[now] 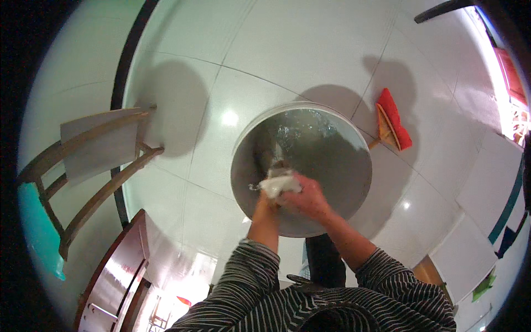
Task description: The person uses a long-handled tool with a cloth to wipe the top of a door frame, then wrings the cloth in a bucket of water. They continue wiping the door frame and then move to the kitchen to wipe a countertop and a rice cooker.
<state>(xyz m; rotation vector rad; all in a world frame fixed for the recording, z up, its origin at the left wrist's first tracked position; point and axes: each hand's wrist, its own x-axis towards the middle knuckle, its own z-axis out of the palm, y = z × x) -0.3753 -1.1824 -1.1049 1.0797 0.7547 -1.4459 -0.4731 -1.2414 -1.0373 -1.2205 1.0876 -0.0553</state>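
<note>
A large round tub [301,104] of cloudy grey water stands on the tiled floor before me. Over its near left part, my right hand [309,197] grips a bunched white cloth [280,185]. My left hand [270,202] comes up from below, against the cloth, which mostly covers its fingers. A blurred greyish-brown shape shows just beyond the cloth; I cannot tell whether it is fingers or an object. Small bright splashes or bubbles show near the cloth and on the water's far side. Both sleeves are striped and pushed up the forearms.
To the tub's right lies a wooden-backed mop or brush head with a red cover [394,120]. A wooden chair [110,166] stands left, with a grey board and a teal piece by it. A door [112,276] is at lower left, pale panels [464,257] at lower right.
</note>
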